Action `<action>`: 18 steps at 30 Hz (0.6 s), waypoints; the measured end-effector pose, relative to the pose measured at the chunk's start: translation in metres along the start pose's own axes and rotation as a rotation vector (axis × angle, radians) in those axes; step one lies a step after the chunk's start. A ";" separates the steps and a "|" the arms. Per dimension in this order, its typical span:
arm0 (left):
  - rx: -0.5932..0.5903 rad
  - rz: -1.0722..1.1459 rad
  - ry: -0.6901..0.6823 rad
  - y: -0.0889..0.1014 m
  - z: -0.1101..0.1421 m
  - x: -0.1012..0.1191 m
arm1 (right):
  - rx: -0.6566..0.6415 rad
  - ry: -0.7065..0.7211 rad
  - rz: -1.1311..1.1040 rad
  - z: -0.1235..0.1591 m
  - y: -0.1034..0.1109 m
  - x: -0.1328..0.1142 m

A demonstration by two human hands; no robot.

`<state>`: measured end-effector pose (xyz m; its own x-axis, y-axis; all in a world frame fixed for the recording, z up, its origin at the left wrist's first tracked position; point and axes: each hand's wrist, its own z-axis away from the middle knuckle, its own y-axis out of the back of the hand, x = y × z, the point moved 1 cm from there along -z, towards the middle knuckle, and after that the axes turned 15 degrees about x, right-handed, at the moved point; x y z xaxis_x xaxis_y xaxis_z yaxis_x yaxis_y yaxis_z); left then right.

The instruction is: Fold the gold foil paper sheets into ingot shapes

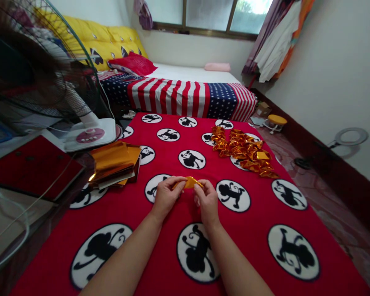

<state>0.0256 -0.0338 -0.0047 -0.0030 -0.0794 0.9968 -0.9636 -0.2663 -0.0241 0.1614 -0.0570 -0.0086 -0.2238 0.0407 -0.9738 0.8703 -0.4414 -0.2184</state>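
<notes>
Two ends of the gold paper [190,182], just below the frame's middle, sit pinched in our left hand [167,194] and right hand [208,202], the fingers closed on it. We should press evenly and gently (it looks thin enough to tear). Our fingers partly hide both ends, leaving its folds unclear; at upper left the fan [46,61] is blurred and cut off.

One head-worn view here, looking forward and down, near the red cloth with round monkey prints [166,160]! The brown-framed glass window [208,16] sits far off.
</notes>
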 end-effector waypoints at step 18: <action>-0.092 0.105 0.214 0.007 -0.002 0.008 | -0.030 -0.001 -0.011 -0.003 0.004 -0.002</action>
<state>0.0182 -0.0348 0.0034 -0.1516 0.1062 0.9827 -0.9753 -0.1778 -0.1313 0.1665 -0.0563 -0.0077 -0.2335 0.0440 -0.9714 0.8807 -0.4139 -0.2304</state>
